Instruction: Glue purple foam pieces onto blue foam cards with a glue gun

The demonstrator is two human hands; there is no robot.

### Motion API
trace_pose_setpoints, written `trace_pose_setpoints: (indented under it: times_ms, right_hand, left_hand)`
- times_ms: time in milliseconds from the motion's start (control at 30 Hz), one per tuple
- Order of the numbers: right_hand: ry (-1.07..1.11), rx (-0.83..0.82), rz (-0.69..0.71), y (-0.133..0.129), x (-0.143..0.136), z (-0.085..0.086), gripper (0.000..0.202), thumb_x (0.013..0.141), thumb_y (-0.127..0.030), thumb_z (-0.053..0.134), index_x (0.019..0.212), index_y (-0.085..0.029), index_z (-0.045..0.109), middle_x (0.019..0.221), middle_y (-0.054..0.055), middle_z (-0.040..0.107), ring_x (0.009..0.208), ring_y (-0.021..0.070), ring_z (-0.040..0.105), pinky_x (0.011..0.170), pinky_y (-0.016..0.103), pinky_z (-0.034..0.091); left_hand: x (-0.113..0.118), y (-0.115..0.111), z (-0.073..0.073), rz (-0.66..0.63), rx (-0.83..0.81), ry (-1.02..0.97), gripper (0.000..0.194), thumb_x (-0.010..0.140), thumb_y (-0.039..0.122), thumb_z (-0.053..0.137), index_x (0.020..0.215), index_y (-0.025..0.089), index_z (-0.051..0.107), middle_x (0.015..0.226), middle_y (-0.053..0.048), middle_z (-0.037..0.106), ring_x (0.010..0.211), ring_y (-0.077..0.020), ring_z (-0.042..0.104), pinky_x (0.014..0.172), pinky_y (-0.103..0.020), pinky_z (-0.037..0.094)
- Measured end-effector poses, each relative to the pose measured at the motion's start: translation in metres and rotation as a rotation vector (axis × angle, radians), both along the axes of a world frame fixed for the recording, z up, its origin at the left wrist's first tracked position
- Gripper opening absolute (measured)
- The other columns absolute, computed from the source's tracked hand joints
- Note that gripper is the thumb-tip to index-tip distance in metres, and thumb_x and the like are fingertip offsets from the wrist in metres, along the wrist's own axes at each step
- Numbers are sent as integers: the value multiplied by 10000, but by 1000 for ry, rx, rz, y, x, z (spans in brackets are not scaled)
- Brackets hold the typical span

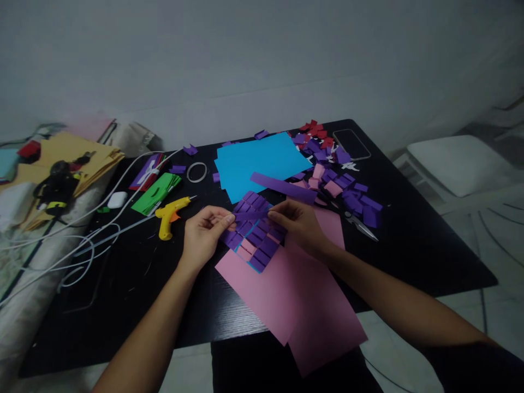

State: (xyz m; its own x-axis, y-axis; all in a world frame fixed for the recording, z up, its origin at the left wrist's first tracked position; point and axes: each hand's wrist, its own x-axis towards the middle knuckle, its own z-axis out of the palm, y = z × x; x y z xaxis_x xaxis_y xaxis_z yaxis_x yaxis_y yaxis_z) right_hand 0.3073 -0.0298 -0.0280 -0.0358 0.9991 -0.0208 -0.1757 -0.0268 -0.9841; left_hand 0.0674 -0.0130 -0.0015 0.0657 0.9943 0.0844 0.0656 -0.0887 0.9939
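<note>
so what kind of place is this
Probably a craft table in a home or small workroom: yellow glue gun, open scissors and piles of cut purple paper pieces on a black table.

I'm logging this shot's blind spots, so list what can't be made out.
Head view: held purple strip, both ends hidden by the left hand and right hand.
Head view: scissors, handles lost among paper pieces and dark tabletop.
Head view: teal item, cut off by the left edge.

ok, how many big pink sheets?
2. Left pink sheet, partly under the purple grid; right pink sheet beside it, jutting farther past the table's near edge. More could be hidden beneath.
</note>
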Motion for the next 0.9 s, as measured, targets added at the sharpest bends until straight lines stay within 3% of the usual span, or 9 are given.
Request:
trace_pose_setpoints:
  times_ms: [200, 300, 500, 767, 900]
  right_hand:
    - [-12, 24, -4, 2, 1, -1, 243, 781, -371, 841, 928, -218, 723, 727, -23, 674, 653, 150, 644, 653, 295, 545]
    - [-41, 39, 83, 0, 1, 0, 154, 805, -313, 763, 916, -210, 735, 734, -17, 669, 626, 141, 616, 604, 276, 497]
    - [-75, 44, 299, -6, -1, 2, 149, 823, -276, 696, 887, -199, 807, 707, -5, 668, 616, 133, 569, 585, 264, 429]
    - [-141, -2, 296, -5, -2, 0, 176, 790, -264, 708, 872, -189, 844, 617, -27, 634, 557, 109, 475, 543, 254, 334]
    - [-137, 14, 345, -6, -2, -1, 154, 790, -270, 727, 874, -197, 833, 711, -5, 718, 640, 139, 597, 617, 270, 439]
  left_hand:
    - [-1, 1, 0, -156, -263, -45, 295, 734, 391, 909, 798, 162, 734, 644, -24, 745, 581, -161, 715, 616, -257, 576]
    - [0, 0, 0, -191, -337, -94, 279, 731, 365, 894, 785, 160, 712, 635, -23, 745, 566, -149, 708, 605, -236, 556]
    - [5, -2, 1, -244, -374, -119, 293, 729, 355, 886, 783, 163, 671, 632, -31, 753, 530, -144, 693, 575, -232, 544]
    - [4, -2, -2, -273, -311, -65, 315, 763, 379, 887, 814, 159, 668, 630, -34, 751, 553, -156, 714, 583, -239, 547]
    - [2, -1, -1, -261, -279, -44, 293, 785, 374, 884, 838, 155, 697, 642, -27, 753, 562, -150, 710, 598, -245, 555]
